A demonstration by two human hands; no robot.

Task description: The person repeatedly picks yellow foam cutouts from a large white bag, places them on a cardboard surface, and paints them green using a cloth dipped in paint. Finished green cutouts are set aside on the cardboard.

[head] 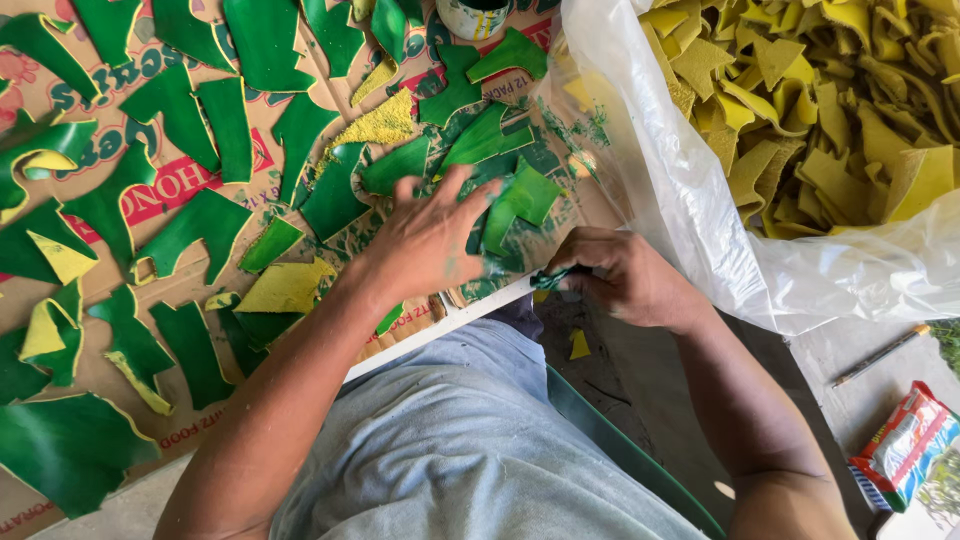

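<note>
My left hand (430, 240) lies flat with fingers spread on the paint-smeared cardboard sheet (170, 295), pressing down a green-painted piece (520, 200) with its fingertips. My right hand (625, 275) is closed around a small paint-covered green applicator (552, 277) at the board's front edge, just below that piece. Both hands carry green paint stains. What exactly the applicator is stays unclear.
Many green-painted scraps (190, 115) and a few yellow ones (285, 287) lie spread over the cardboard. A clear plastic bag (700, 200) full of yellow scraps (830, 110) sits at right. A paint tin (472, 15) stands at the top. A pencil (882, 354) and a snack packet (905, 445) lie on the floor.
</note>
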